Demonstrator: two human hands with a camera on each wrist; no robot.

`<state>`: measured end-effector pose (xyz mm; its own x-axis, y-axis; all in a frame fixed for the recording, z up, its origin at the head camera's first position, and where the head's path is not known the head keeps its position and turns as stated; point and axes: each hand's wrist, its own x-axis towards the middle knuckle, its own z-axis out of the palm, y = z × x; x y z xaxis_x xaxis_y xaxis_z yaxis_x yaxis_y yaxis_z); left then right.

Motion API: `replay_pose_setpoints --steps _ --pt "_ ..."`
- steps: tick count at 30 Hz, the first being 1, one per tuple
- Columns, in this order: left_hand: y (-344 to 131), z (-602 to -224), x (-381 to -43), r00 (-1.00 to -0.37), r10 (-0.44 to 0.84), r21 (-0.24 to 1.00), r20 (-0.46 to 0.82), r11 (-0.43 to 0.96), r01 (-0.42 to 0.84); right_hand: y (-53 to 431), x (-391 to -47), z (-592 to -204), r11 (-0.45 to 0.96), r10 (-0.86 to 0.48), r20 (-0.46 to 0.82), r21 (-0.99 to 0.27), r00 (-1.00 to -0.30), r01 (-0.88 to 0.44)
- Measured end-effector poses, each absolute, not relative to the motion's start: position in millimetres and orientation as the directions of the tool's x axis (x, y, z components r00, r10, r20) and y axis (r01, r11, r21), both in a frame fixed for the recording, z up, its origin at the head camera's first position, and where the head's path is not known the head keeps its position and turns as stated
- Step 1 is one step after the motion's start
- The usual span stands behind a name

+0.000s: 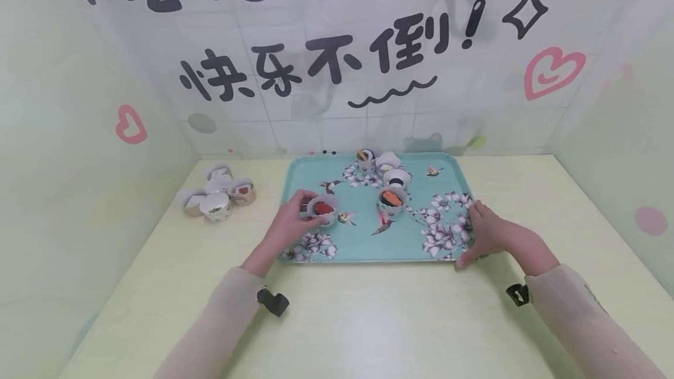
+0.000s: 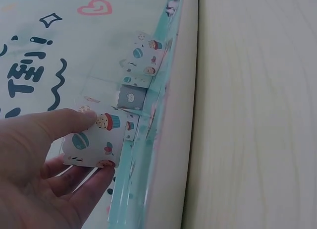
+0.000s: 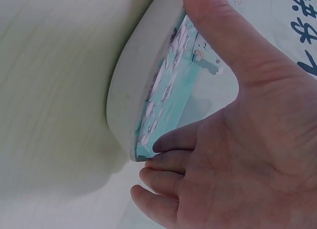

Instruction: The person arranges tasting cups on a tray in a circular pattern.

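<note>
My left hand (image 1: 292,220) pinches a small white paper cup (image 2: 99,140) with a cupcake print, thumb on one side and fingers on the other. Inside it, a piece with a red top (image 1: 323,208) shows in the head view. The cup is over the left part of a turquoise tray (image 1: 363,244) printed with flowers and birds. At the tray's front right corner, my right hand (image 1: 495,231) spreads its thumb along the front edge, its nearly straight fingers against the right rim. Another cup (image 1: 391,207) with an orange-topped sushi piece stands near the tray's middle.
Behind that cup, several more filled cups (image 1: 388,162) stand close together toward the tray's back. Left of the tray, a cluster of cups (image 1: 216,207) is on the pale wooden table (image 1: 337,320). A printed white wall (image 1: 326,127) rises behind.
</note>
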<state>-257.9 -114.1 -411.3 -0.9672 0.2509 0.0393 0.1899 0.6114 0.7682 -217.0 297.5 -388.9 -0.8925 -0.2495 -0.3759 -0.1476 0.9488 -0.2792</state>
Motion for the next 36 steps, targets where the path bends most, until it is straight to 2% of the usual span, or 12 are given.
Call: replay_pose_setpoints --steps 14,23,36 --pt "-75 -410 -264 -0.939 0.345 0.76 0.001 0.61 0.225 300 -221 -386 0.945 -0.247 -0.386 -0.297 -0.889 -0.134" --pt "-54 -416 -267 -0.912 0.411 0.734 0.0 0.619 0.279 299 -220 -391 0.939 -0.281 -0.347 -0.291 -0.895 -0.182" --pt "-28 -415 -269 -0.893 0.448 0.732 -0.045 0.623 0.276 299 -217 -390 0.938 -0.276 -0.35 -0.301 -0.895 -0.172"
